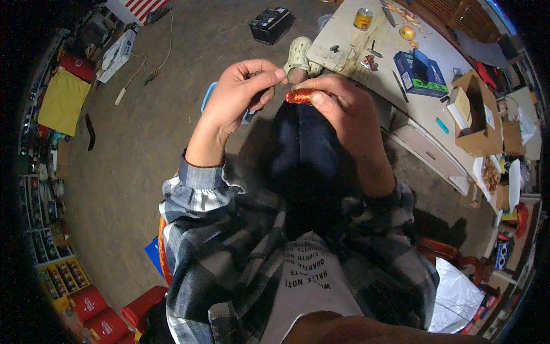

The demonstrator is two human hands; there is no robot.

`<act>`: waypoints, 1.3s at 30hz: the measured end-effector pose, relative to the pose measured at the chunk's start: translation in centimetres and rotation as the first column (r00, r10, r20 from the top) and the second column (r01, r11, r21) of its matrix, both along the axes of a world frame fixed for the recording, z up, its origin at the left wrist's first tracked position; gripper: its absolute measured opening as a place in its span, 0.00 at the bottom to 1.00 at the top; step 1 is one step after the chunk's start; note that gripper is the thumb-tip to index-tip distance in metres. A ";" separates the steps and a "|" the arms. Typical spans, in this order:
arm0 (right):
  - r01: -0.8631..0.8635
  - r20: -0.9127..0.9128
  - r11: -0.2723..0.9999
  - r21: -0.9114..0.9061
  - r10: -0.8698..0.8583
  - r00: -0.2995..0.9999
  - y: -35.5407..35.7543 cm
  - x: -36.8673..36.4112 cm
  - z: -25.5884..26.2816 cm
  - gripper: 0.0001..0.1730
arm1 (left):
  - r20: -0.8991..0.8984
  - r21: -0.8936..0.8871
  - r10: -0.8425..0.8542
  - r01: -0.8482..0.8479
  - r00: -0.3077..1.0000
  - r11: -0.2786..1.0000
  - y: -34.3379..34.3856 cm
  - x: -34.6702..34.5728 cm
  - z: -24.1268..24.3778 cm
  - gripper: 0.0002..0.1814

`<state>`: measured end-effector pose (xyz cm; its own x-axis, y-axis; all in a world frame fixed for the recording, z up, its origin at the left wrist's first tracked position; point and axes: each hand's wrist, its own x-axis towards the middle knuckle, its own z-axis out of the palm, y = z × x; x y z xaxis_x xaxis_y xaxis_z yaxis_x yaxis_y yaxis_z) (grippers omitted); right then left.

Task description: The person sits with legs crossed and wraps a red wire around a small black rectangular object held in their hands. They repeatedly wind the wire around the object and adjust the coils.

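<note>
A bundle of shiny copper-coloured wire [300, 96] lies in my right hand [343, 101], gripped between thumb and fingers over my dark-trousered lap. Its rounded end points towards my left hand [247, 84]. The thumb and index fingertip of my left hand meet in a pinch just above and left of that end. Whether a thin strand runs between those fingertips is too fine to tell. Behind my left hand shows part of a light-blue plastic object [209, 96], mostly hidden. A pale green clog [299, 49] is on my foot beyond the hands.
To the right stands a worn white table [339, 47] bearing a drink can [363, 19], an apple [407, 33], a blue box [423, 84] and an open cardboard box [483, 124]. A black battery [270, 26] sits on the floor ahead. Stocked shelves [43, 206] line the left.
</note>
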<state>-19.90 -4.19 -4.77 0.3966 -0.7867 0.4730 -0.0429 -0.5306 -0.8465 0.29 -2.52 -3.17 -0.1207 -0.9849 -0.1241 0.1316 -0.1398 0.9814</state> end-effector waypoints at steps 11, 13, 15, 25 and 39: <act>0.267 -0.110 0.871 -0.413 -0.339 0.934 -0.3 1.2 -1.0 0.10 | 0.341 -0.363 0.142 -0.009 0.929 0.932 0.6 -2.5 2.1 0.07; 0.301 -0.065 0.852 -0.428 -0.361 0.930 -0.4 1.4 -1.0 0.10 | 0.393 -0.493 0.197 0.025 0.898 0.870 1.1 -3.0 1.7 0.07; 0.320 -0.053 0.826 -0.463 -0.386 0.921 -0.7 1.5 -0.9 0.10 | 0.476 -0.510 0.257 0.026 0.841 0.860 2.0 -3.7 2.0 0.05; 0.157 0.125 0.986 0.053 -0.163 0.979 -0.4 0.9 -0.5 0.10 | 0.384 -0.589 0.380 -0.094 0.842 0.803 3.9 -4.9 1.0 0.04; -0.071 -0.133 0.974 -0.215 0.043 0.990 -0.8 -0.4 -0.6 0.12 | -0.398 -0.021 -0.325 0.345 0.858 0.938 0.8 -0.4 -1.2 0.07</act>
